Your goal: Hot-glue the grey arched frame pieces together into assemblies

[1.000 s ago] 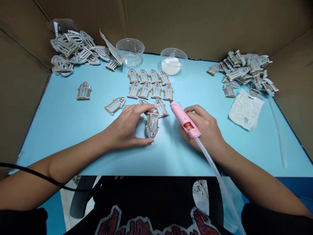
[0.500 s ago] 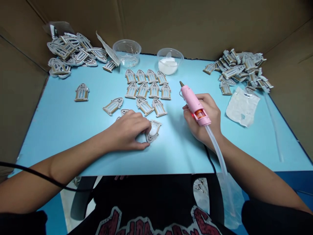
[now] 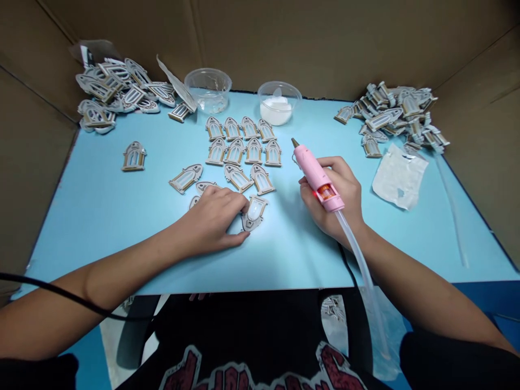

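- Left hand (image 3: 211, 222) loosely curled, fingertips at the edge of a window piece (image 3: 254, 213) – can't tell if it has hold; another piece (image 3: 194, 201) half hidden beside it
- Clear tub (image 3: 207, 90) – contents hard to make out
- Second tub (image 3: 279, 103) – white stuff (image 3: 276, 112) inside
- Right hand (image 3: 333, 197) closed firmly round a pink glue gun (image 3: 314, 174)

Smooth pink plastic glue gun (image 3: 316, 174), matt brown cardboard walls (image 3: 309, 43).

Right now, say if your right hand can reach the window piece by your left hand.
Probably yes: only tabletop separates the right hand from the window piece, but it grips a pink glue gun.
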A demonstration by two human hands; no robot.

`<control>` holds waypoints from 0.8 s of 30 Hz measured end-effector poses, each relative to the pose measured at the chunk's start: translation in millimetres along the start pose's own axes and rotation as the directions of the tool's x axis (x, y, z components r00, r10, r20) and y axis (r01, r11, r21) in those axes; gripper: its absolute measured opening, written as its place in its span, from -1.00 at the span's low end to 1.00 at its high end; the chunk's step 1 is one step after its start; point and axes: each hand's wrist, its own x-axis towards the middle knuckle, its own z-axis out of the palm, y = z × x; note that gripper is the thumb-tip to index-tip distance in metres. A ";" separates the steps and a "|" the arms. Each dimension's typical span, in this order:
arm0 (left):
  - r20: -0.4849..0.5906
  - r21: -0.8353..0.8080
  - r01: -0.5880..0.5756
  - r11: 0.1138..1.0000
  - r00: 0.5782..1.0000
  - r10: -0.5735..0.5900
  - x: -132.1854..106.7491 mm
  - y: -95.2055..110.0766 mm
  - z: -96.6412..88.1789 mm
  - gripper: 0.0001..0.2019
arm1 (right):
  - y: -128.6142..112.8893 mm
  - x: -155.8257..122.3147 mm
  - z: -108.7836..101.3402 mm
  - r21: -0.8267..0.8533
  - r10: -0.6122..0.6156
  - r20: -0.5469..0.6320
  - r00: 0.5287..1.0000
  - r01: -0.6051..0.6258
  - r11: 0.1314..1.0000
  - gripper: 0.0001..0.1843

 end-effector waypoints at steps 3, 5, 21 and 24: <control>0.027 -0.068 -0.057 0.996 0.998 0.059 -1.0 4.6 1.2 -0.83 | 0.1 0.0 0.6 0.010 -0.012 0.002 1.000 0.012 1.000 -0.91; 0.045 -0.076 -0.082 0.994 0.995 0.085 -2.5 7.6 3.0 -0.82 | 0.3 -0.2 1.3 0.019 -0.013 0.003 1.000 0.013 1.000 -0.91; 0.009 0.013 -0.106 0.994 0.994 0.105 -1.1 18.9 15.2 -0.59 | 6.1 -2.2 7.6 0.040 -0.001 0.002 1.000 0.000 0.999 -0.94; 0.049 0.011 -0.179 0.984 0.983 0.178 -2.0 19.1 16.3 -0.57 | 9.5 -2.5 9.5 0.047 0.000 0.006 1.000 0.000 0.999 -0.94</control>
